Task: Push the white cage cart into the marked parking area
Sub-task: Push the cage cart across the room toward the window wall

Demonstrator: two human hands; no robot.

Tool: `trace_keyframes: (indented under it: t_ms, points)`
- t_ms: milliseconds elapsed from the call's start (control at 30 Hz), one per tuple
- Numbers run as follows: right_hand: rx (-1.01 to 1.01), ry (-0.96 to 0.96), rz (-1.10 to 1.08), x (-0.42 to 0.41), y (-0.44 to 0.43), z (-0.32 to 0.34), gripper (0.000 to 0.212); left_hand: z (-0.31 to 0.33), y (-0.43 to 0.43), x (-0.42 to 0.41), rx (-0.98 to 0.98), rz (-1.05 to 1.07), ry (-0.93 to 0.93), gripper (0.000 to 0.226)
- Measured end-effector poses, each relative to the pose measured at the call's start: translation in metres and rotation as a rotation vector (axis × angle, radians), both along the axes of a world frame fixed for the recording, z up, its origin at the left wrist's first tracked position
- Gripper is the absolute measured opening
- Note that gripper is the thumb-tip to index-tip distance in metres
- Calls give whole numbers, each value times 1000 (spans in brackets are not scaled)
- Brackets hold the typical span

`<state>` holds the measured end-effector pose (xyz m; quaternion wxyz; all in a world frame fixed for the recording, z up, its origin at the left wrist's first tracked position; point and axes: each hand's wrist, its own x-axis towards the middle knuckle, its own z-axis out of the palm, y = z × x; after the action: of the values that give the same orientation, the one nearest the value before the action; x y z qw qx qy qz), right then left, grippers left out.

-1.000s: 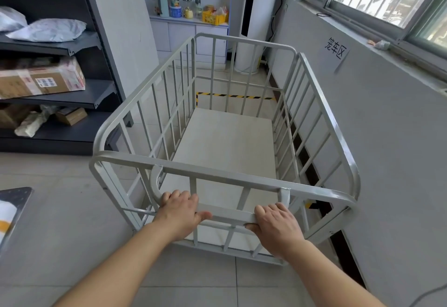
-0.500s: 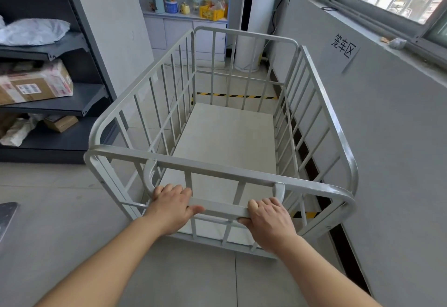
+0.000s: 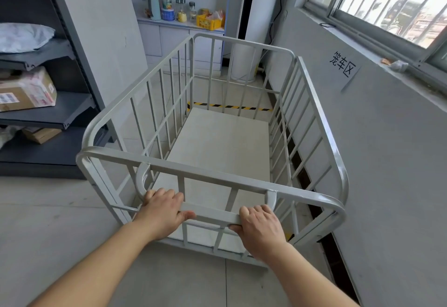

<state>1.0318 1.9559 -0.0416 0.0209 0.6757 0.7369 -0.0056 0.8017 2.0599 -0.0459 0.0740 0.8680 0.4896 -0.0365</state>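
The white-painted tubular steel cage cart [image 3: 217,142] fills the centre of the frame, empty, with its long right side running just beside the grey wall [image 3: 387,161] on the right. The left hand [image 3: 161,212] and right hand [image 3: 260,228] are apart, each wrapped over the flat white push handle [image 3: 209,214] at the cart's near end, fingers on top and thumbs underneath.

Through the far bars a strip of yellow-and-black striped floor tape [image 3: 229,106] shows just beyond the far edge of the cart's deck; a scrap of the same tape peeks out at lower right near the right hand. A white paper wall sign with black characters [image 3: 343,64] hangs at upper right. Judging from these marks, the cart seems mostly within the bay and close to its final spot.

To finish well, push evenly with both hands so the cart rolls straight and its right side does not scrape the wall. Ease off as the far end nears the tape rather than overrunning it. The dark grey metal shelving unit [image 3: 48,113] at left is well clear.
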Motion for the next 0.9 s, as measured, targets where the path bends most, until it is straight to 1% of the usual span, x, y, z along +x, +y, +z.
trace_keyframes:
  t_ms: [133,200,433,533,567,767,900]
  points:
    - [4,-2,-6,7,31,0,43,1,30,8,-11,2,-1,123]
    - [37,-9,-6,11,48,-3,40,1,47,13,-22,1,0,124]
    - [36,-55,-57,24,107,-2,38,6,106,29,-66,-18,16,118]
    - [26,-39,-42,31,129,-3,41,7,129,36,-77,-25,22,103]
    - [37,-34,-42,33,136,-2,41,7,137,38,-81,-29,25,101]
    - [-60,-22,-66,42,173,5,42,7,176,49,-104,-48,69,97]
    - [-107,-16,-88,49,193,7,43,10,196,57,-140,-47,143,67]
